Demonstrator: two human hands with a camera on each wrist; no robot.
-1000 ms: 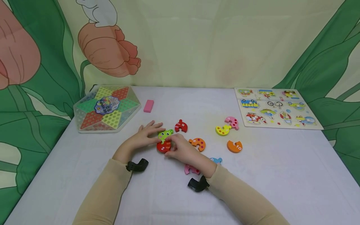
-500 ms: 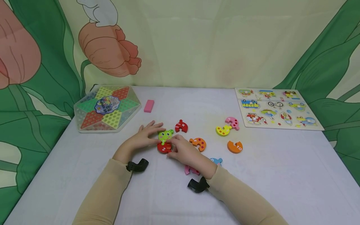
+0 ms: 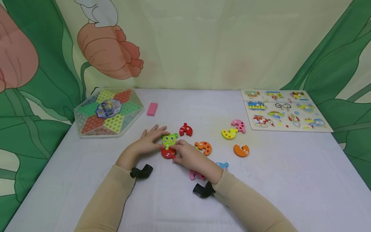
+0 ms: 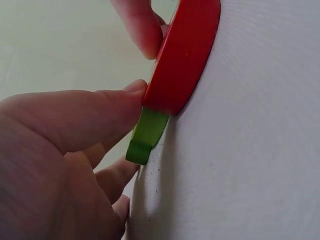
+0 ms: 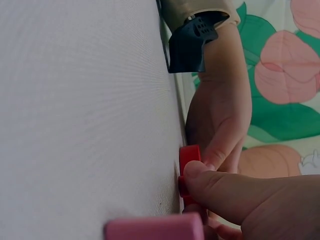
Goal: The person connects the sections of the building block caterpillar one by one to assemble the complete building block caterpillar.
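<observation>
A green puzzle piece (image 3: 169, 140) with a smiling face and curled feelers lies against a red puzzle piece (image 3: 168, 153) numbered 2, its neck joined into the red one. My left hand (image 3: 146, 142) holds the green piece from the left, thumb low and index finger near its top. In the left wrist view the thumb tip (image 4: 135, 86) touches where the green and red pieces meet. From the right, my right hand (image 3: 189, 155) pinches the red piece; its thumb (image 5: 197, 172) presses the red edge in the right wrist view.
Loose pieces lie nearby: red 8 (image 3: 185, 130), orange dotted (image 3: 205, 148), orange 10 (image 3: 241, 150), yellow (image 3: 229, 134), pink (image 3: 239, 126). Blue (image 3: 222, 165) and pink pieces (image 3: 197, 175) sit partly under my right forearm. Behind are a hexagonal box (image 3: 109, 112), a pink block (image 3: 152, 109) and a picture board (image 3: 285, 111).
The joined green and red pieces have turned slightly, the green face now more upright. My right thumb has shifted a little along the red piece; my left hand stays nearly in place.
</observation>
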